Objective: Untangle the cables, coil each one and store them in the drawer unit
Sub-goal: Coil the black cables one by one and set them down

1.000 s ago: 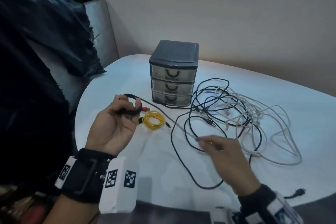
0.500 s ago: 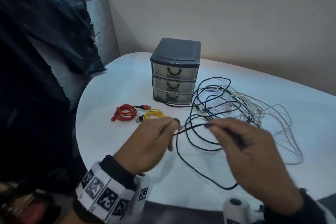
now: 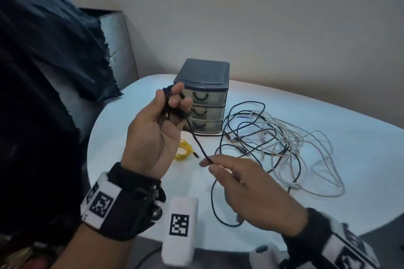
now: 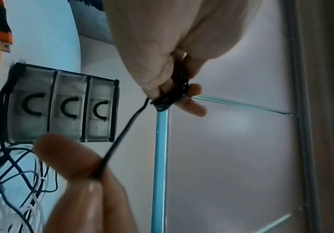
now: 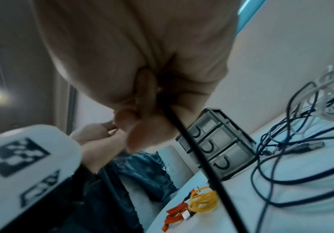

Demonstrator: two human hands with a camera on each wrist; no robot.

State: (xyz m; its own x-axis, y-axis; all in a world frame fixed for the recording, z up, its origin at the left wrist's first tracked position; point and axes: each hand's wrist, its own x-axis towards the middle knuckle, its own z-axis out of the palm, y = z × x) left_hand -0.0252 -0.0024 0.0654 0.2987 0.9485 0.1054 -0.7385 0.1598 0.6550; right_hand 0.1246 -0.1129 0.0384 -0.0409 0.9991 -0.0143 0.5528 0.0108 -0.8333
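My left hand (image 3: 175, 102) is raised in front of the drawer unit (image 3: 205, 98), palm toward me. Turns of a black cable (image 3: 197, 144) are wound round its fingers. They show as a tight dark bundle (image 4: 170, 97) in the left wrist view. From there the cable runs down to my right hand (image 3: 207, 164), which pinches it between thumb and fingers; the cable (image 5: 198, 151) crosses the right wrist view. Its slack loops on the table into a tangle of black and white cables (image 3: 273, 137). The three drawers (image 4: 62, 107) are closed.
A coiled yellow cable (image 3: 184, 150) lies left of the tangle, and a coiled red cable (image 5: 174, 214) lies beside it, hidden behind my left hand in the head view. The white table (image 3: 360, 137) curves away at its left edge. Dark cloth (image 3: 54, 72) hangs at the left.
The red coil was set down beside the yellow one. My left hand then took the black cable and rose with it wound round the fingers. The right hand slid along the cable toward me.
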